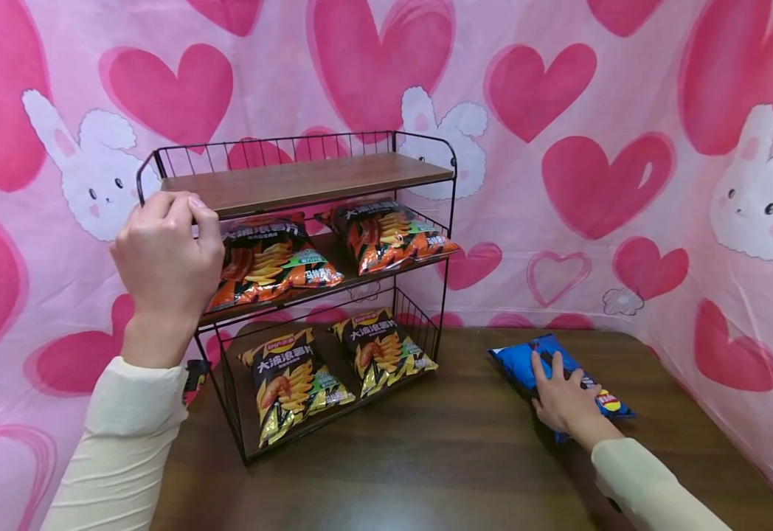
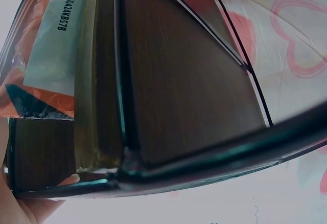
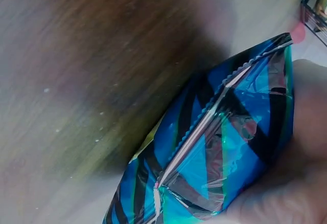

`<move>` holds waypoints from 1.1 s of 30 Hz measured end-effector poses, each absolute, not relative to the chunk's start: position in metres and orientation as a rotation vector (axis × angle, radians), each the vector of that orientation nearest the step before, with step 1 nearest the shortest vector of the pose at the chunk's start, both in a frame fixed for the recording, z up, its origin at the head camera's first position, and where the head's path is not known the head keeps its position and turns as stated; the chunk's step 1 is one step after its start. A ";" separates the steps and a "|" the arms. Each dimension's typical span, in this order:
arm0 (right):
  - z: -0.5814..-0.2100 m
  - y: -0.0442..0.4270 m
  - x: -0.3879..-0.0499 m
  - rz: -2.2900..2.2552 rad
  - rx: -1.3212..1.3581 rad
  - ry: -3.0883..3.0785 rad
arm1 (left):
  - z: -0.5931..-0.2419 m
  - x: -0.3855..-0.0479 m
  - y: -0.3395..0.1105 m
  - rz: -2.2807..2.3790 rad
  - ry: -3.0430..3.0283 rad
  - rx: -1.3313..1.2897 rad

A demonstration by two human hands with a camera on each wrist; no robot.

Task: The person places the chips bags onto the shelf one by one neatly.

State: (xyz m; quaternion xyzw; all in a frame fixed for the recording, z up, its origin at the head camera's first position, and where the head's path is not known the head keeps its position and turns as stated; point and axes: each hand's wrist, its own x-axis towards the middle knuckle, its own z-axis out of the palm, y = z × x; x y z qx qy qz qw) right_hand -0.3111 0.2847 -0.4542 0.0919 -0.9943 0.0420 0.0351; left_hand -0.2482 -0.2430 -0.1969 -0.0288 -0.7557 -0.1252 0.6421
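My left hand (image 1: 169, 269) grips the upper left front of the black wire rack (image 1: 220, 402). In the left wrist view, fingers (image 2: 43, 208) curl round the dark metal rod (image 2: 204, 155) at the board's edge. At the right of the table, my right hand (image 1: 567, 398) lies over a blue bag of chips (image 1: 519, 361) and grips it from above, fingers spread across its front. Close up, the blue bag (image 3: 245, 152) bulges against the palm, its jagged seal showing; part of my grip is hidden there.
Two orange chip bags (image 1: 274, 258) lie on the rack's middle shelf. Two black-and-yellow chip bags (image 1: 386, 350) lean on the bottom shelf. The top board (image 1: 307, 181) is brown wood. Brown table (image 1: 439, 457) stretches between rack and blue bag; a pink heart-patterned cloth (image 1: 625, 96) hangs behind.
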 end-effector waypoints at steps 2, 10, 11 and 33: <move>-0.452 0.283 -0.311 0.138 0.280 -3.071 | -0.197 -0.248 -0.243 -0.283 -1.726 -0.062; -0.448 0.283 -0.310 0.223 0.248 -3.134 | -0.198 -0.247 -0.242 -0.272 -1.742 -0.059; -0.448 0.282 -0.310 0.230 0.246 -3.139 | -0.198 -0.247 -0.242 -0.271 -1.743 -0.059; -0.408 0.276 -0.315 0.704 0.395 -3.199 | -0.196 -0.247 -0.242 -0.281 -1.734 -0.056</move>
